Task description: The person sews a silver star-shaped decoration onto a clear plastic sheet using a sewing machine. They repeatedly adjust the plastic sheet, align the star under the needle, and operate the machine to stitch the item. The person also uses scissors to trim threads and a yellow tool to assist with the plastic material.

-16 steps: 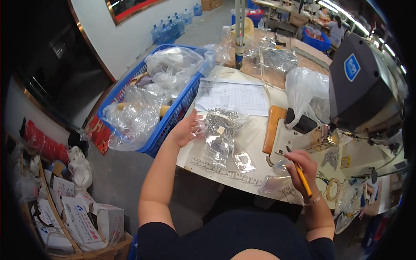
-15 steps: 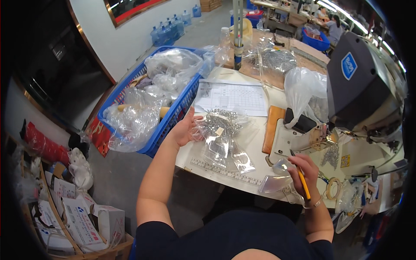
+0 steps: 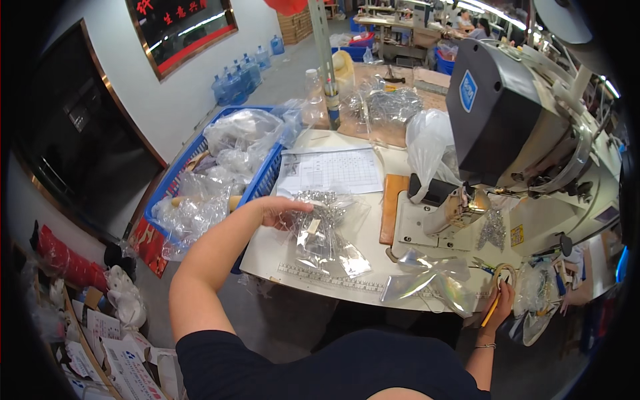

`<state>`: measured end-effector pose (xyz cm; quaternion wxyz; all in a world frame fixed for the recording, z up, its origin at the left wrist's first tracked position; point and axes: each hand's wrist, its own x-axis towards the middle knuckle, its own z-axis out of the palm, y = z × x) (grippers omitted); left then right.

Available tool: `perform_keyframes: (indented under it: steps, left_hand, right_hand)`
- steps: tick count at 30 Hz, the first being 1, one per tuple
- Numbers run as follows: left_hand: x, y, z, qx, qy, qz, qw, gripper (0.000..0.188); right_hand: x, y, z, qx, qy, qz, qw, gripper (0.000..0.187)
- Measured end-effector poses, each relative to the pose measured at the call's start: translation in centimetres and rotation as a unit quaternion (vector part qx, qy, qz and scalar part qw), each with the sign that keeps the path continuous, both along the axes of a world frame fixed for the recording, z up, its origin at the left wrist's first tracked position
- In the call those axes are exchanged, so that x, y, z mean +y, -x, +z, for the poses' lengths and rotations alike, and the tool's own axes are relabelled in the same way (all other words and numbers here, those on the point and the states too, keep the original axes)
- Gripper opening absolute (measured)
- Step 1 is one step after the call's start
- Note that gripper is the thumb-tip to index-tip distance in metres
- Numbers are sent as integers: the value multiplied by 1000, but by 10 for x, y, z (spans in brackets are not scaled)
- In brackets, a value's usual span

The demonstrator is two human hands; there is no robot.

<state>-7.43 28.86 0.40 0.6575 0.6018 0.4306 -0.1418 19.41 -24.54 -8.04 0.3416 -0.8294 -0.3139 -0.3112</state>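
My left hand [image 3: 283,212] lies with its fingers stretched over the top edge of a clear plastic bag [image 3: 327,247] holding silvery metal pieces. Beyond the bag is a printed sheet [image 3: 330,170] with a grid. At the table's right front edge, my right hand [image 3: 503,305] is closed around a slim yellow pen [image 3: 491,311], right beside a tan ring-shaped roll [image 3: 512,270]. Between my hands, shiny clear plastic bags [image 3: 430,277] lie flat near the front edge, next to a ruler strip [image 3: 327,279].
A blue basket [image 3: 267,175] full of clear plastic bags stands at the left. On the right rises a dark sewing machine [image 3: 490,110], with a wooden block [image 3: 393,208] and a white plastic bag [image 3: 429,143] by its base. Cardboard boxes [image 3: 130,367] stand on the floor at lower left.
My right hand has moved right with the pen, away from the flat plastic bags, to the tan roll. My left hand has turned from beside the bag to reach over it. The view has shifted.
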Motion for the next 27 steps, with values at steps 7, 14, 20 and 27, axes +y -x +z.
perform_keyframes:
  steps: [7, 14, 20, 27]
  left_hand:
    - [-42, 21, 13, -28, 36, 96, 994, 54]
    - [-40, 31, -19, -179, 84, 154, 968, 51]
    - [-62, 43, -12, -312, 84, 207, 923, 57]
    - [-54, 16, 24, -521, 177, 237, 801, 49]
  right_hand:
    - [7, -4, -16, -27, -35, -30, 999, 30]
    - [7, -8, -15, 13, -48, -12, 999, 32]
    - [6, -7, -22, 32, -60, -30, 997, 32]
    - [12, -6, -22, 39, -42, -45, 997, 31]
